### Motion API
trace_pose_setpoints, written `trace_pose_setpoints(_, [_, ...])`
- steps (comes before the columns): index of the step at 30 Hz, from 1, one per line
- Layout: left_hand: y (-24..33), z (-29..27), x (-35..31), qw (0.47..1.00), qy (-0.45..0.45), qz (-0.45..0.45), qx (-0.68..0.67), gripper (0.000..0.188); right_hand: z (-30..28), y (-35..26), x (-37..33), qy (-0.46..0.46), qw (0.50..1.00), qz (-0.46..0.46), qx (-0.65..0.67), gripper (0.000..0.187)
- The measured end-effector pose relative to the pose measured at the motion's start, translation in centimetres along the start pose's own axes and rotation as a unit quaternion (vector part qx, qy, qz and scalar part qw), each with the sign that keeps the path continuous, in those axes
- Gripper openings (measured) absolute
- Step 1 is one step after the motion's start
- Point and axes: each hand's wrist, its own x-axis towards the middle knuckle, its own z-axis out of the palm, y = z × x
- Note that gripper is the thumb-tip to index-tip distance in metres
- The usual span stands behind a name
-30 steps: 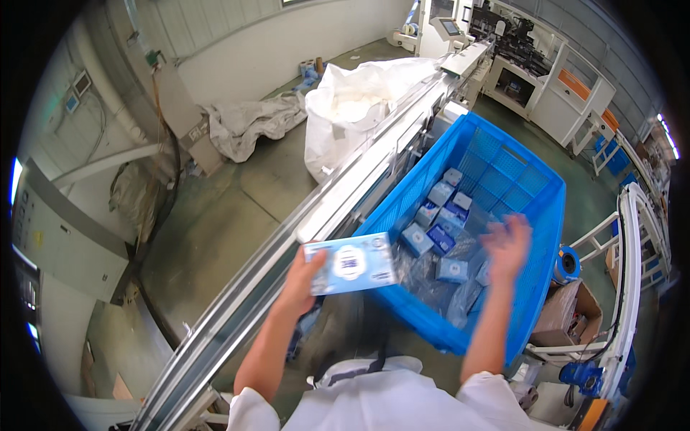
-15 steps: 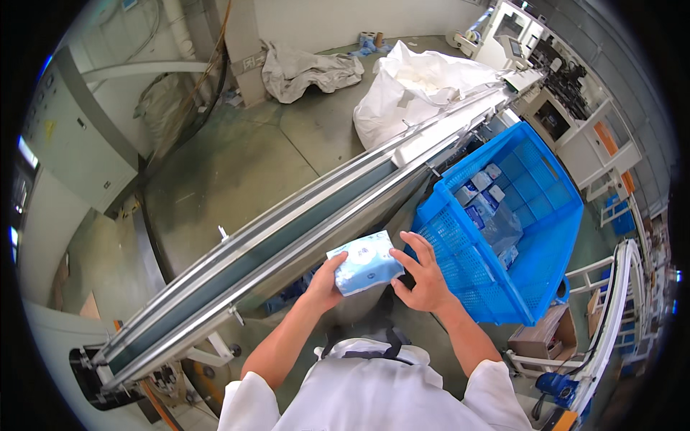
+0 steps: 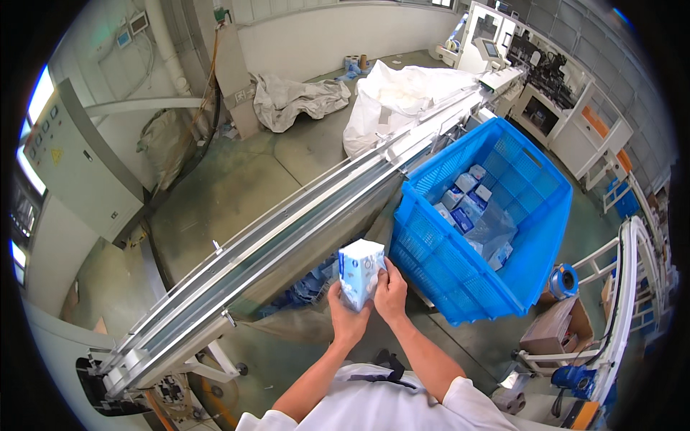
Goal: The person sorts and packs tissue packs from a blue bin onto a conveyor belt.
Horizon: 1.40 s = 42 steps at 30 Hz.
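Plainly, we have both hands clamped on one soft tissue pack, pale blue with a white end: our left hand grips its lower left side, our right hand its right side. The pack stands nearly upright in front of our body, between the conveyor and the blue plastic crate, touching neither. Holding it from two sides probably steadies a soft thing that one hand might squash, and it leaves the white end turned up toward our eyes.

The crate sits close alongside the conveyor, to the right of our hands, likely so that it lies within easy reach. Its walls are perforated, and inside we see a loose cluster of small blue-and-white packs, lying at mixed angles, with a crumpled clear plastic bag beside and partly over them.

Across the conveyor, a white bulk sack slumps open with pale material within; we cannot tell what. Under the conveyor, more blue-and-white items lie heaped, partly hidden. An open cardboard box stands beyond the crate's near right corner, its contents too small to make out.
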Motion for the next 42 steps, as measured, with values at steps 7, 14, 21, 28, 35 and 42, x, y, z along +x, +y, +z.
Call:
trace_pose_setpoints(7, [-0.3,3.8,-4.6,0.993,-0.022,0.034,0.108,0.081,-6.2,2.7,-3.2,0.018,0.997,-0.073,-0.031,0.024])
trace_pose_setpoints(14, [1.2,2.3,-12.0,0.805,-0.239,-0.411,-0.355,0.062,-10.6,14.3,0.0,-0.324,0.945,-0.014,-0.029,0.026])
trace_pose_setpoints(21, [9.3,3.6,-8.9,0.78,-0.596,-0.163,0.099,0.068,-8.3,10.2,-6.0,-0.585,0.7,0.263,0.313,0.035])
trace_pose_setpoints(28, [7.6,-2.8,0.4,0.86,-0.457,-0.142,0.174,0.067,-16.5,2.9,0.5,-0.485,0.814,0.164,0.273,0.076])
trace_pose_setpoints(35, [0.1,-8.2,9.9,0.886,-0.388,-0.231,0.106,0.049,-9.1,2.6,2.3,-0.297,0.911,0.243,0.151,0.099])
trace_pose_setpoints(42, [-28.0,-3.0,17.2,0.898,-0.212,-0.104,0.371,0.045,-7.0,5.3,0.5,-0.177,0.902,0.355,0.169,0.103])
